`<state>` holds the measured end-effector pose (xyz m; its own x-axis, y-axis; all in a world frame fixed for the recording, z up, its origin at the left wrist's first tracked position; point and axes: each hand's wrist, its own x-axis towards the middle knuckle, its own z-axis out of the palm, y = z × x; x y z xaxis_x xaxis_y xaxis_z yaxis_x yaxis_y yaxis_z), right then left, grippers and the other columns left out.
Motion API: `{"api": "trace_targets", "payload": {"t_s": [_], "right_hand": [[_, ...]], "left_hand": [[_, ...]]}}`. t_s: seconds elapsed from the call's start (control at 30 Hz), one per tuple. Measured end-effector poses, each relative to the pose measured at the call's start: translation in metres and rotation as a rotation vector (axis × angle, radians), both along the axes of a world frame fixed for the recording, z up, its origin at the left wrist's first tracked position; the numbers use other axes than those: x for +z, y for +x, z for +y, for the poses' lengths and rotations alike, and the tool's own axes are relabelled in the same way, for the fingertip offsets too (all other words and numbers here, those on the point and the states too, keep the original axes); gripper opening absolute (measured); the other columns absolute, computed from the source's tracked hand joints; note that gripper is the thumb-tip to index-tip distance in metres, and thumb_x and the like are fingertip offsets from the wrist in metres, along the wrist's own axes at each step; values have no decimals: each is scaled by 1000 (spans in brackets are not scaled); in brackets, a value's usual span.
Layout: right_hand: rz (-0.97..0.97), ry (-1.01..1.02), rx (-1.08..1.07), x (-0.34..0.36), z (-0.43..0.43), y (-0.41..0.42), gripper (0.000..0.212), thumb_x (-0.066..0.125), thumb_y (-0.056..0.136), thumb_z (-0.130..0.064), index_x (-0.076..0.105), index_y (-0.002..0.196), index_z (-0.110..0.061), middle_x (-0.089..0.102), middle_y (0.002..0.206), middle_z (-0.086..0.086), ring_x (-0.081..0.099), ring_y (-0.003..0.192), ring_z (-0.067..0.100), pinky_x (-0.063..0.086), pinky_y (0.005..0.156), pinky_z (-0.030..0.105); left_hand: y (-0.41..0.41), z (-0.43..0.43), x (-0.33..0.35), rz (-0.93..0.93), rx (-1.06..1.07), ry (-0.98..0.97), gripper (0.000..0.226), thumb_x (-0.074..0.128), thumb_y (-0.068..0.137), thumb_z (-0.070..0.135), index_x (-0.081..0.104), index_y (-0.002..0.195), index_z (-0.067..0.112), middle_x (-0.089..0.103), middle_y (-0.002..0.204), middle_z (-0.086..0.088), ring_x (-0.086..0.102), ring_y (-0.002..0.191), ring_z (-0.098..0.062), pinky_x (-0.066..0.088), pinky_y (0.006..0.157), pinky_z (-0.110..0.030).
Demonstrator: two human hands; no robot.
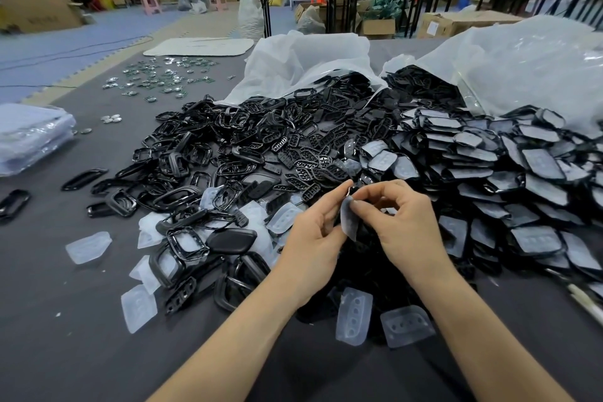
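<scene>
Bright, even overhead light with soft shadows. Glare on the crinkled clear plastic bags (528, 68) and glossy black plastic frames (182, 153). Edges bend and blur; the far room looks soft.

The grey table (81, 320) bears a broad heap of black frames (202, 153), running rightward into button grids (313, 153) and stacked film-faced shells (489, 173). Two white bags (310, 55) lie at the back, their mouths on the heap. Clear pads (88, 246) lie scattered along its near edge. Far left: green boards (163, 78), metal discs (111, 119), a white sheet (199, 46), stacked plastic sleeves (29, 137)
</scene>
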<state>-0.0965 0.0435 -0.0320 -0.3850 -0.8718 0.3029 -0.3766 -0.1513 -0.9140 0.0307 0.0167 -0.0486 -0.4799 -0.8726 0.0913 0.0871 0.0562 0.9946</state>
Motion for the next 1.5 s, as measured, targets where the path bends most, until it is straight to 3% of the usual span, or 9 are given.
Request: {"api": "trace_targets", "payload": {"t_s": [0.23, 0.4, 0.53, 0.7, 0.87, 0.97, 1.07, 1.2, 1.5], "right_hand": [[48, 51, 16, 0, 0, -3, 26, 73, 79, -5, 62, 73, -27, 61, 81, -3, 54, 65, 8, 42, 63, 10], [-212, 100, 61, -2, -1, -6, 30, 73, 78, 1, 53, 83, -21, 50, 71, -1, 45, 55, 5, 44, 54, 14], [-322, 164, 92, 0, -1, -7, 27, 73, 78, 0, 62, 88, -23, 59, 81, 1, 54, 68, 11, 48, 66, 24], [-289, 212, 211, 6, 1, -12, 28, 67, 83, 2, 69, 93, -24, 71, 83, -1, 62, 64, 2, 46, 57, 16], [-358, 233, 263, 10, 4, -13, 27, 61, 85, 9, 68, 95, -15, 72, 69, -4, 64, 56, 4, 48, 48, 17], [-349, 223, 228, 11, 4, -13, 25, 63, 84, 8, 69, 93, -15, 72, 73, -1, 65, 57, 4, 47, 48, 16], [-333, 198, 199, 10, 3, -14, 24, 63, 83, 8, 69, 92, -14, 69, 76, 4, 63, 56, 5, 47, 49, 17], [-354, 155, 173, 8, 2, -14, 24, 64, 82, 8, 69, 84, -15, 69, 75, 5, 63, 61, 11, 52, 53, 22], [-475, 133, 248, 6, 2, -14, 26, 57, 84, 13, 69, 79, -10, 63, 67, 5, 65, 64, 11, 55, 56, 26]], "left_hand": [[0, 1, 2, -38, -17, -24, 47, 51, 96, -1, 43, 140, 13, 63, 128, -5, 59, 118, -11, 46, 100, -21], [1, 1, 6, -32, -60, -49, 45, 51, 96, -3, 45, 139, 11, 64, 125, -4, 60, 114, -5, 46, 99, -19], [3, 2, 7, -18, -71, -49, 42, 52, 96, -1, 50, 135, 13, 66, 124, -4, 62, 113, -8, 48, 95, -20], [6, -2, 7, -39, -89, -6, 41, 57, 94, 2, 56, 130, 21, 48, 145, -10, 62, 76, 8, 49, 64, -12], [6, -4, 7, 59, -100, 172, 48, 43, 90, -14, 65, 119, 18, 72, 112, -5, 68, 106, -24, 56, 87, -36], [7, -6, 12, 196, -61, 293, 38, 36, 95, -6, 66, 115, 7, 71, 112, -12, 70, 99, -24, 59, 77, -34], [7, -4, 15, 202, -15, 259, 29, 40, 102, 12, 68, 109, 9, 72, 107, -13, 70, 95, -24, 59, 76, -33], [6, -1, 13, 134, 56, 146, 22, 46, 99, 3, 68, 100, 6, 67, 95, -22, 70, 96, -25, 58, 72, -27], [5, -2, 10, 117, 136, 38, 18, 51, 95, -5, 63, 89, 7, 70, 93, -24, 72, 90, -30, 59, 69, -30]]}}
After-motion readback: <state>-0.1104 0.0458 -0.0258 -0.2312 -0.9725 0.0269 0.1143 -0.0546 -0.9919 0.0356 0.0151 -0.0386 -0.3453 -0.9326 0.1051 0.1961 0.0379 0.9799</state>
